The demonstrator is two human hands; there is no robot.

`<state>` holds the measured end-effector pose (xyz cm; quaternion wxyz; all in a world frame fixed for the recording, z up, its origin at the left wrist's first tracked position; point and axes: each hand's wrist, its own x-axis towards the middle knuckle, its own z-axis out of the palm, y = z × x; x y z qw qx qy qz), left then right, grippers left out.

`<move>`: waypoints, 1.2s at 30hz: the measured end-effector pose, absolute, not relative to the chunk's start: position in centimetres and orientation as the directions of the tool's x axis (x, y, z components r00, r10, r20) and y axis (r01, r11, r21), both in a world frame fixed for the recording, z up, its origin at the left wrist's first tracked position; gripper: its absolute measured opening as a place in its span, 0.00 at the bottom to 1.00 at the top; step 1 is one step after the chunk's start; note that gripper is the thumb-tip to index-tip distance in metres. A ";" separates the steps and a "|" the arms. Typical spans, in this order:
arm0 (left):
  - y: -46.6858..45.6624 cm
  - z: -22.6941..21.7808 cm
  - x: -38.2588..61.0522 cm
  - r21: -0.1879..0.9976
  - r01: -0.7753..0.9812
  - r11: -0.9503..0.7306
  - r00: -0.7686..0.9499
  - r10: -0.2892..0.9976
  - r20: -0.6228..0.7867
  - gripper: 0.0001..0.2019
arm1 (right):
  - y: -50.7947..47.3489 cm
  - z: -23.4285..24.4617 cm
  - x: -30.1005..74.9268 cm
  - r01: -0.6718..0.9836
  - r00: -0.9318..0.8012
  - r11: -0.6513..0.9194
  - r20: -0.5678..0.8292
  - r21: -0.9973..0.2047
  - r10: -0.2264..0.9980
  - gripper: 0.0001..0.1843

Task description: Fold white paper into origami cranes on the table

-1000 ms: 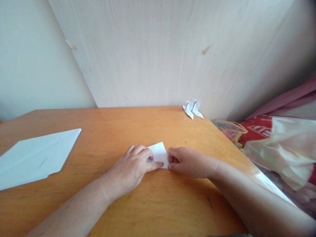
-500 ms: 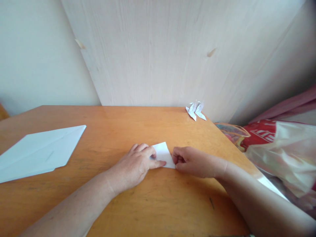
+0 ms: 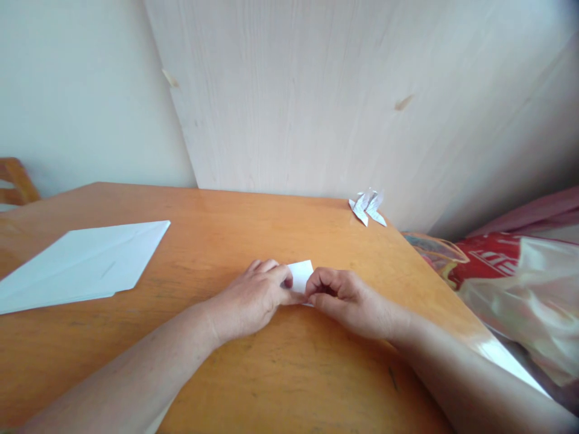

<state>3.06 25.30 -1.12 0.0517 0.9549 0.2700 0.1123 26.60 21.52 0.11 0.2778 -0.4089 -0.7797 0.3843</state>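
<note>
A small folded white piece of paper (image 3: pixel 299 275) lies on the wooden table in front of me. My left hand (image 3: pixel 260 295) grips its left side, with the thumb along the near edge and the fingers curled. At the lower right corner, my right hand (image 3: pixel 346 298) pinches the paper between thumb and bent index finger. The two thumbs almost meet at the near edge. Both hands cover parts of the paper, so its exact folds are hidden.
A stack of white paper sheets (image 3: pixel 97 259) lies on the left of the table (image 3: pixel 226 229). Folded paper figures (image 3: pixel 367 206) stand at the far right corner, near the pale panel (image 3: pixel 280 96). Beyond the right edge are plastic bags (image 3: pixel 520 295). A wooden chair (image 3: pixel 18 181) shows far left.
My right hand has moved left over the paper's right corner, closer to my left thumb. The view has tilted and turned slightly left, bringing more of the chair into sight.
</note>
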 end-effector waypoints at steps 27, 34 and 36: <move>27.1 -1.9 2.3 0.367 0.511 -0.778 0.779 0.599 0.185 0.22 | 23.1 0.9 24.4 0.747 -0.381 0.169 -0.205 -0.643 0.902 0.02; 27.4 -1.6 2.1 0.384 0.540 -0.749 0.765 0.627 0.146 0.23 | 24.3 1.0 24.1 0.779 -0.436 0.195 -0.290 -0.596 0.852 0.06; 27.5 -1.6 2.0 0.378 0.543 -0.750 0.764 0.628 0.147 0.24 | 24.5 1.0 23.9 0.793 -0.438 0.202 -0.307 -0.575 0.845 0.06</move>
